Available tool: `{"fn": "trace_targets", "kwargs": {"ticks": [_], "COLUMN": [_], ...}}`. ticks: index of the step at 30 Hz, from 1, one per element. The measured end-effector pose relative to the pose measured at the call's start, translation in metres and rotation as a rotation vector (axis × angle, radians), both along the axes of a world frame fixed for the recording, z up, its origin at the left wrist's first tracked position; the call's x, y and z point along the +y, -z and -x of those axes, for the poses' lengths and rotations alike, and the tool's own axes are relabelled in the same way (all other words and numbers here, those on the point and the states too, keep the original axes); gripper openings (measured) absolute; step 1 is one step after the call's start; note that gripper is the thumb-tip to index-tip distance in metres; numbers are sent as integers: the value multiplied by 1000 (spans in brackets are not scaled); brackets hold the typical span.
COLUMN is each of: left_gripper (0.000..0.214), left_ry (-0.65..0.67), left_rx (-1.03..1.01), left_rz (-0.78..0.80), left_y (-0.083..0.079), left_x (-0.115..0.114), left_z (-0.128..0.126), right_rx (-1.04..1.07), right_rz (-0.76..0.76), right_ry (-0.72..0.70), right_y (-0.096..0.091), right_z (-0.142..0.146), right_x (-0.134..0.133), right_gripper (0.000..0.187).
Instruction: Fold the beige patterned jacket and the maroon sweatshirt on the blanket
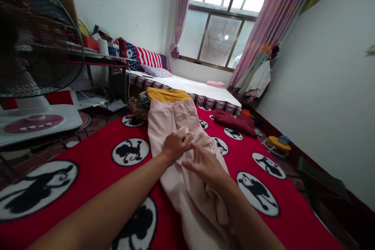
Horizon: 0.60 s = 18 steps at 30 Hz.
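Observation:
Pale pink trousers (162, 125) lie lengthwise on a red bedspread (96, 156) printed with dark monkey figures in white ovals. The two leg ends point away from me, and the near part is loosely creased. My left hand (177, 143) is closed on a gathered fold of the trousers, around their middle. Just right of it, my right hand (206, 164) rests over the cloth, thumb and fingers apart, its fingertips close to the left hand. Beyond the leg ends is a mustard-yellow garment (168, 94). A folded maroon garment (236, 122) lies farther right.
An electric fan (38, 47) stands close on the left, beside a cluttered desk (99, 56). A second bed (187, 84) with a white sheet is below the window. On the right are a yellow stool (279, 143) and a dark folding chair (322, 179).

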<state>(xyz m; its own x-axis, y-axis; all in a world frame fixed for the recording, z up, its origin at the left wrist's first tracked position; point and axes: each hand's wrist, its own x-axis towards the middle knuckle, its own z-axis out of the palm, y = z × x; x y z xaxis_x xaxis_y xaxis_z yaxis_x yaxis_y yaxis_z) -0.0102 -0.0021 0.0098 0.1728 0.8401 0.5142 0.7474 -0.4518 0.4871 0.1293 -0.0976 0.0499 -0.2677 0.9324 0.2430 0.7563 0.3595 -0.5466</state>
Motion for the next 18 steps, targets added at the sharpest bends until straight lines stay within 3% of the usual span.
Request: {"fn": "trace_targets", "kwargs": {"ticks": [2,4,6,9,13,18], "left_gripper": [37,30,23,22,37,48], "left_ry": [38,47,40,11,2,215], "left_rx": [-141,-302,-409,-414,-143,404], "left_rz": [-8,-33,-60,-95,-134,-158], "left_y": [0,2,4,9,4,-37], "left_x": [1,4,9,12,15,48], "left_z": [2,5,6,6,1,-12], "right_rx": [-191,-374,-480,-513,-526,-583], "right_rz": [91,120,101,-6,-144,-83], "right_ry": [-53,-19,32,57,57,28], "right_y": [-6,-6,-1,14,32,37], "right_z": [21,37,47,53,60,66], "right_x": [-20,-35,-43,-43,-40,-45], "right_gripper": [79,78,58,33,21,22]}}
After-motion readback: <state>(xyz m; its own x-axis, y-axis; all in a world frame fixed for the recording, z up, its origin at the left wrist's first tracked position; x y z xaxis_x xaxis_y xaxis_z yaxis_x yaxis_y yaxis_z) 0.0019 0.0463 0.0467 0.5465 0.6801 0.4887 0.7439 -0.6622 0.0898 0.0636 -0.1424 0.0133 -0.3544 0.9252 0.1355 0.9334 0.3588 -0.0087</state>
